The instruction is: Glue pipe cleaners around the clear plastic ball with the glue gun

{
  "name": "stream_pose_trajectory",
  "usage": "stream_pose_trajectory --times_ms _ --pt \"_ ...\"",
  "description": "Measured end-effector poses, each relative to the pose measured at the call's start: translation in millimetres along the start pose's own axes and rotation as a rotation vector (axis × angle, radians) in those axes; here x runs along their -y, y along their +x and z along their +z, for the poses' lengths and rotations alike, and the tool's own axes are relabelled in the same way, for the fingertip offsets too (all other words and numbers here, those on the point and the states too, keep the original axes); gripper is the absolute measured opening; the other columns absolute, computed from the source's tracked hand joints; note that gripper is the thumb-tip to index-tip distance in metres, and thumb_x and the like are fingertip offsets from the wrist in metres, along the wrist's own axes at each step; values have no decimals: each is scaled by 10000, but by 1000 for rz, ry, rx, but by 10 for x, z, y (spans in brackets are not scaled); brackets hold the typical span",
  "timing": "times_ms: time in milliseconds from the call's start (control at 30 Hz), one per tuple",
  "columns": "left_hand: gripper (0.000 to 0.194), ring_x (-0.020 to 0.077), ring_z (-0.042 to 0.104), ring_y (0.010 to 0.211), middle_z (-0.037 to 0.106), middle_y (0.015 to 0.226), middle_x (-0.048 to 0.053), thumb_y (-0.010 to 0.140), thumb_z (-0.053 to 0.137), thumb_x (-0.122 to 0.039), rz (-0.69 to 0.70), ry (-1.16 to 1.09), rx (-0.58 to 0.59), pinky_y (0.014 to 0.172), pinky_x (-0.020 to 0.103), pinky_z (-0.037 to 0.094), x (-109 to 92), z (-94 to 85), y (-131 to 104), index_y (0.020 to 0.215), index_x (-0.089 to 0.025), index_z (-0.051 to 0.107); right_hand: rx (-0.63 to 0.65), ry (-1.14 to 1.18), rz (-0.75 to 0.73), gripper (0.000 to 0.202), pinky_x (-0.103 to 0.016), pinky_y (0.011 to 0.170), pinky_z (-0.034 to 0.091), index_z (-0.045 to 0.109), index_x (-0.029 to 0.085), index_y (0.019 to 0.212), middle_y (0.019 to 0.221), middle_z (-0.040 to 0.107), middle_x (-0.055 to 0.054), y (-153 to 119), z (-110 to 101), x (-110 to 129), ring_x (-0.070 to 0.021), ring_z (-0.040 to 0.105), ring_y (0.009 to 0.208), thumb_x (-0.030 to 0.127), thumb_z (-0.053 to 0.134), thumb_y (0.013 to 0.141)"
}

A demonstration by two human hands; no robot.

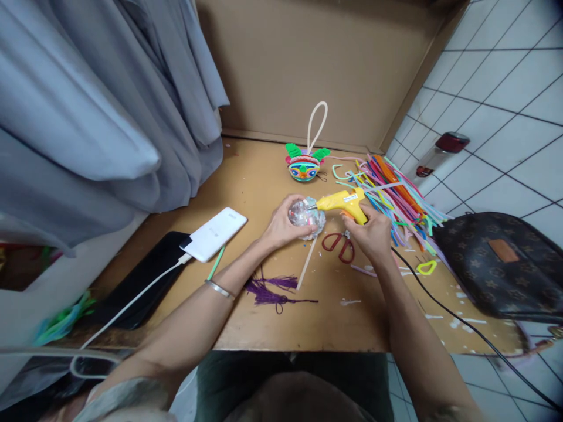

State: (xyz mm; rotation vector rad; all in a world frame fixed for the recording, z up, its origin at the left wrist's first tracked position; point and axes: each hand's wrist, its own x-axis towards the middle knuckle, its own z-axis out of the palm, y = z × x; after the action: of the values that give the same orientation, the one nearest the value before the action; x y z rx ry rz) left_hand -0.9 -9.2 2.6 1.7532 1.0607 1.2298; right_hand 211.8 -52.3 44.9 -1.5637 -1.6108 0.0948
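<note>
**Light, slick ball in the left hand; glue gun gripped in the right**

Through the head view, I have the left hand point(277, 225) curled around the side of a clear ball point(299, 214), held above the tabletop point(246, 187), with the scissors point(352, 252) nearby. The right hand point(376, 234) grips a yellow glue gun point(336, 200) by its handle, the nozzle at the ball.

I judge the ball light, thin-walled and slippery, so I'd cup it low around the side with spread fingertips, pressing gently; a hard squeeze could dent it or spoil its frilly edging. The gun seems rigid and nose-heavy: I'd take it only by the handle, since the tip may be hot, well away from my left fingers.
</note>
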Motion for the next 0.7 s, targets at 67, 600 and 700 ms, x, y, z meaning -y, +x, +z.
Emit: stream_pose_trajectory --times_ms 67,600,700 --pt "681 237 628 1062 656 1159 53 568 837 -342 0 5 1 971 364 492 -1 -4 1 1173 -206 556 7 -4 -1 298 -263 532 288 581 197 637 560 495 32 9 -13 -4 -109 380 531 482 602 723" --pt "679 247 620 1096 646 1216 65 582 835 -366 11 -20 17 998 385 483 18 10 -10 1183 -218 558 -32 -9 2 290 -272 562 321 596 201 667 584 516 20 -1 8 -1 -129 417 557 484 590 733" --pt "684 241 630 1067 649 1205 68 583 840 -363 5 -33 13 971 382 498 30 15 -14 1189 -214 561 -28 -13 -2 297 -264 548 303 580 202 647 572 508 25 3 -4 -2 -120 398 543 486 591 730"
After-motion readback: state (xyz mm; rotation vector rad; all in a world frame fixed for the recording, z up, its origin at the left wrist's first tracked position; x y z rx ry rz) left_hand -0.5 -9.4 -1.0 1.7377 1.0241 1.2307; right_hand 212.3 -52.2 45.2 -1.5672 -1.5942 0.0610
